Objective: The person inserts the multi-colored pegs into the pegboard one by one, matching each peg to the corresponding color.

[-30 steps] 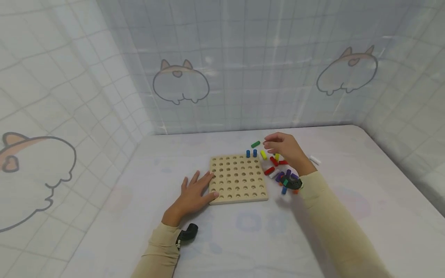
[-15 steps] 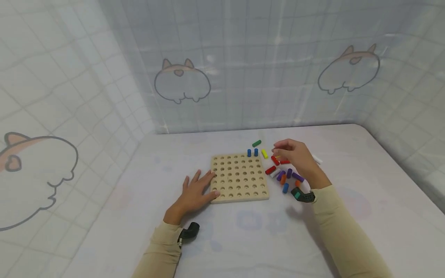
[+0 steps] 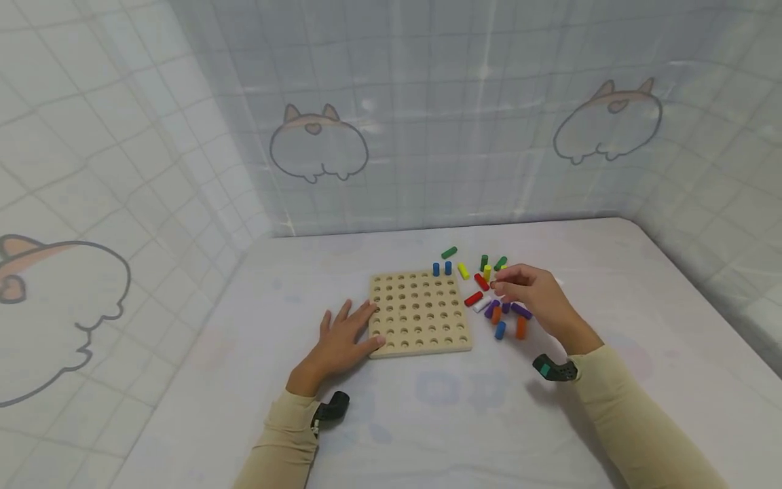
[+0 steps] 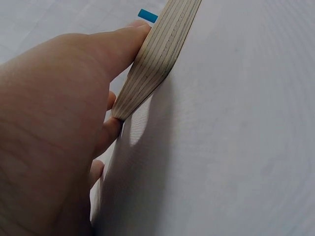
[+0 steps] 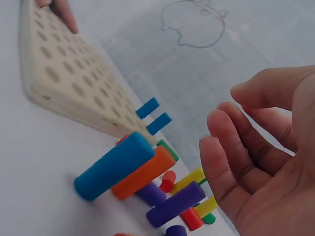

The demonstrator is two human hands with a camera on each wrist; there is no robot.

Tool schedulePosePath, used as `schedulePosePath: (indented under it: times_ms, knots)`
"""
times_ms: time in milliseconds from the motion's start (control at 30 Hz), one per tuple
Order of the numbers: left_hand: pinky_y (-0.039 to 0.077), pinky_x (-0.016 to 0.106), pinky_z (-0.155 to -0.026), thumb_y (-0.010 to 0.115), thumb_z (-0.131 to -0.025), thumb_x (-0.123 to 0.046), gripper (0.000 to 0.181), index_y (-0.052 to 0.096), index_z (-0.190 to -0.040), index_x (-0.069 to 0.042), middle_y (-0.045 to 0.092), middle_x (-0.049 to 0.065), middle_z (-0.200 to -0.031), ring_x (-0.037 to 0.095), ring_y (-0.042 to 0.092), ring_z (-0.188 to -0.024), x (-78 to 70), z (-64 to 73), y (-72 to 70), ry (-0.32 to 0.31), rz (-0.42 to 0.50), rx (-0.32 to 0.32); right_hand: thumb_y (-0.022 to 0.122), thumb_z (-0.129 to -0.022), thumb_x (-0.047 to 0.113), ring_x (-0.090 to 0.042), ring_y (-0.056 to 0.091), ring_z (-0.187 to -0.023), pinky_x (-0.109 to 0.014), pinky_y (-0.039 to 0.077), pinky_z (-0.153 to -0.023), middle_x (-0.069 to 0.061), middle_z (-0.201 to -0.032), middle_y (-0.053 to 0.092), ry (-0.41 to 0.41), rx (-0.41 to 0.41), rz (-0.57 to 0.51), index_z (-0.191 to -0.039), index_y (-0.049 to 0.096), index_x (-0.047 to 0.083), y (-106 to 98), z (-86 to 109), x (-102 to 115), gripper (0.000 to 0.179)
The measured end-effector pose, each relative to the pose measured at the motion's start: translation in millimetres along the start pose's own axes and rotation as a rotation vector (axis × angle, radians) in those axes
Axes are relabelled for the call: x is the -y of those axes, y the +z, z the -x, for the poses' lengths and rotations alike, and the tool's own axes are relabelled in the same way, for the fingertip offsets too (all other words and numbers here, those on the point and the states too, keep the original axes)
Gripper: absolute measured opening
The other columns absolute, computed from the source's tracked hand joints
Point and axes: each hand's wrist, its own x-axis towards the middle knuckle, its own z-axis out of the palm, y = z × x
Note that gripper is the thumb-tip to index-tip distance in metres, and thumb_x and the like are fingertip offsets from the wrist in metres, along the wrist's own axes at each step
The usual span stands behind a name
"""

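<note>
Grid-print sheeting (image 3: 452, 170) behind, pale cloth (image 3: 421, 435) under the pegboard (image 3: 411, 307); left hand (image 3: 334, 348) splayed on it, right hand (image 3: 540, 299) alongside, fingertips apart!

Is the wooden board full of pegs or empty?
Nearly empty: just two blue pegs stand in the board, at its far right; other visible holes are bare. The left hand may cover some.
</note>
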Motion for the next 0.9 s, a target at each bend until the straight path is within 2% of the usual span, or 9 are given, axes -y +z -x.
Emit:
schedulePosePath:
  times_ms: [100, 167, 367, 533, 767, 900]
  knots:
    - [-0.007, 0.065, -0.114, 0.052, -0.096, -0.063, 0.079, 0.03, -0.16, -0.022, 0.025, 0.0, -0.164, 0.036, 0.006, -0.152, 0.9, -0.7, -0.6, -0.007, 0.004, 0.003, 0.068, -0.097, 0.031, -0.035, 0.063, -0.1, -0.045, 0.054, -0.093, -0.018, -0.119, 0.064, -0.016, -0.004, 0.034, -0.122, 0.063, 0.002, 0.2, 4.4, -2.0, 0.039]
    - [-0.007, 0.065, -0.114, 0.052, -0.095, -0.063, 0.08, 0.029, -0.16, -0.023, 0.025, -0.001, -0.164, 0.036, 0.005, -0.153, 1.5, -1.4, -0.1, -0.005, 0.007, 0.005, 0.069, -0.097, 0.033, -0.034, 0.063, -0.099, -0.043, 0.055, -0.091, -0.016, -0.117, 0.065, -0.015, -0.009, 0.054, -0.122, 0.064, 0.003, -0.3, 7.1, -4.3, 0.039]
    - [-0.008, 0.066, -0.114, 0.052, -0.096, -0.063, 0.08, 0.029, -0.16, -0.022, 0.024, 0.0, -0.164, 0.036, 0.005, -0.153, 2.4, -1.6, 0.9, -0.007, 0.013, 0.014, 0.067, -0.098, 0.029, -0.034, 0.062, -0.105, -0.031, 0.055, -0.089, -0.014, -0.121, 0.063, 0.001, -0.016, 0.035, -0.124, 0.062, 0.0, -2.2, 15.0, -15.4, 0.039]
    - [-0.006, 0.066, -0.114, 0.052, -0.096, -0.063, 0.079, 0.032, -0.159, -0.021, 0.027, 0.0, -0.163, 0.037, 0.008, -0.152, 1.1, -0.8, -0.9, -0.002, 0.014, 0.003, 0.07, -0.097, 0.029, -0.029, 0.061, -0.107, -0.033, 0.052, -0.091, -0.012, -0.117, 0.067, -0.002, -0.019, 0.047, -0.12, 0.065, 0.003, -2.6, 21.7, -19.9, 0.035]
    - [-0.005, 0.066, -0.115, 0.053, -0.095, -0.063, 0.079, 0.033, -0.159, -0.022, 0.028, 0.0, -0.163, 0.037, 0.009, -0.152, 0.1, 0.2, -3.7, -0.003, 0.014, -0.001, 0.072, -0.095, 0.026, -0.024, 0.062, -0.105, -0.027, 0.05, -0.091, -0.011, -0.112, 0.07, -0.03, 0.007, 0.059, -0.115, 0.068, 0.006, -1.9, 29.2, -24.3, 0.029]
    - [-0.005, 0.066, -0.115, 0.052, -0.095, -0.064, 0.079, 0.033, -0.159, -0.022, 0.028, -0.001, -0.163, 0.036, 0.009, -0.152, 0.1, 1.1, -4.3, -0.003, 0.017, -0.001, 0.073, -0.094, 0.023, -0.026, 0.065, -0.103, -0.025, 0.054, -0.085, -0.011, -0.112, 0.071, -0.052, 0.044, 0.074, -0.113, 0.068, 0.006, -1.0, 29.6, -24.7, 0.026]
